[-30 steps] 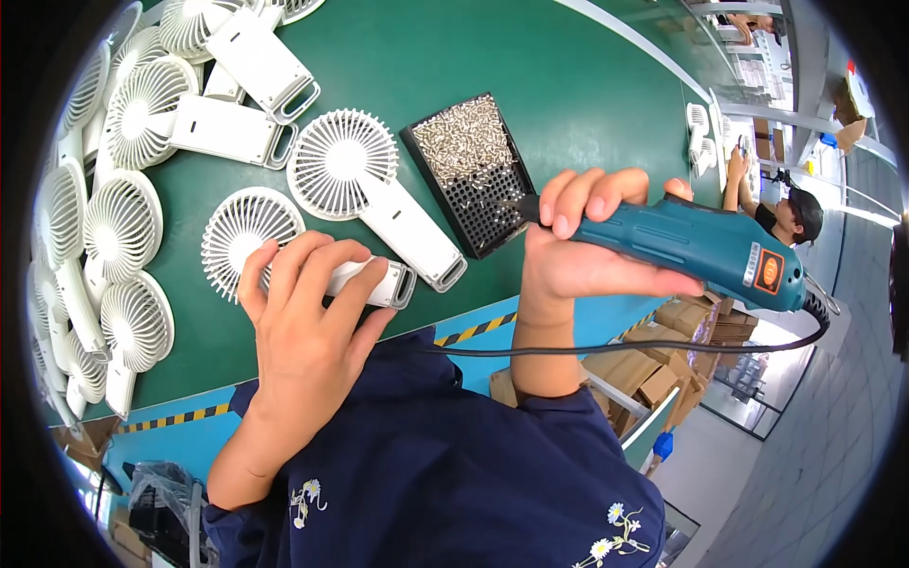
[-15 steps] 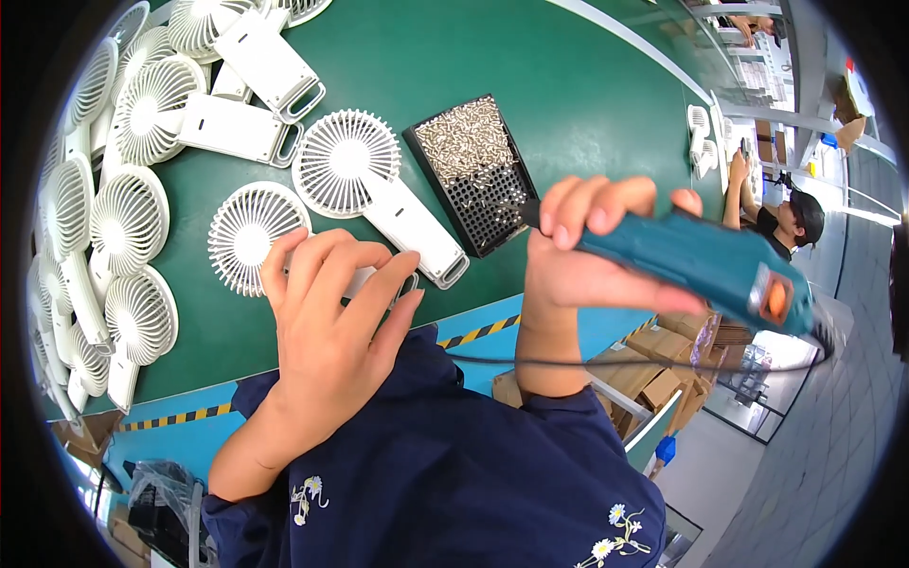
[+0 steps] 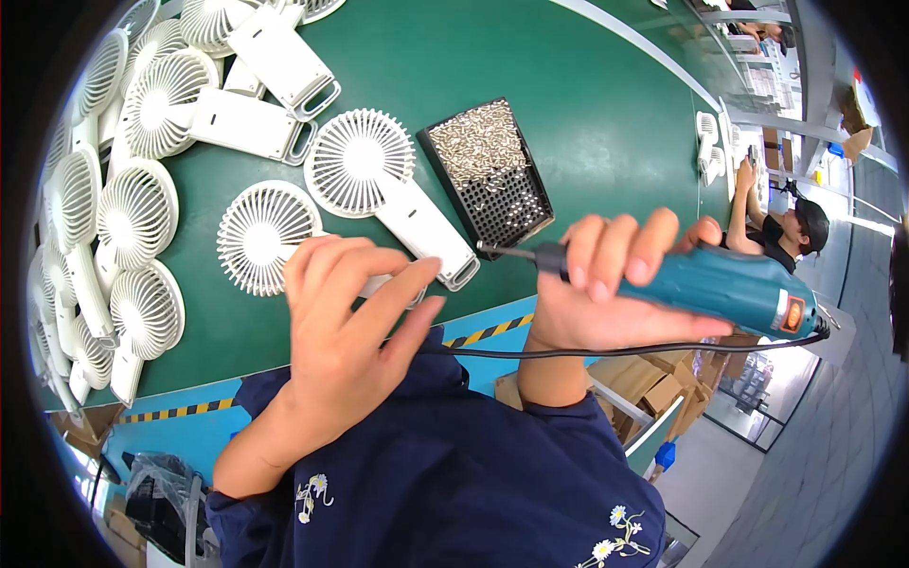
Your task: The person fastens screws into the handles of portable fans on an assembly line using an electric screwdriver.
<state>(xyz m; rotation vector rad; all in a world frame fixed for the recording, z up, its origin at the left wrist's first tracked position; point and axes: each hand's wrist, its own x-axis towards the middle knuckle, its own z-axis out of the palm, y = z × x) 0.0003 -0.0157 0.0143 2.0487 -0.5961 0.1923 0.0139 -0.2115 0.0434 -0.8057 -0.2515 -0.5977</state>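
Note:
A teal electric screwdriver (image 3: 729,289) lies level in my right hand (image 3: 625,270), fingers and thumb wrapped round its body. Its long thin bit (image 3: 511,251) points left, the tip at the near corner of a black screw tray (image 3: 473,210). Whether a screw sits on that tip is too small to tell. My left hand (image 3: 350,327) is spread over the handle of a white handheld fan (image 3: 268,237), thumb apart from the fingers, hiding most of that handle. Just beyond it rests a second white fan (image 3: 426,230), its handle angled toward me.
Many white fans (image 3: 137,213) are heaped along the left of the green table (image 3: 606,123). Loose screws (image 3: 478,142) fill the tray's far half. A black cord (image 3: 568,354) runs from the screwdriver across my front. Another person (image 3: 781,227) is at work on the far right.
My right hand has brought the screwdriver toward me, its bit passing from over the tray to its near corner. The left hand stays over the same fan, shifting only slightly.

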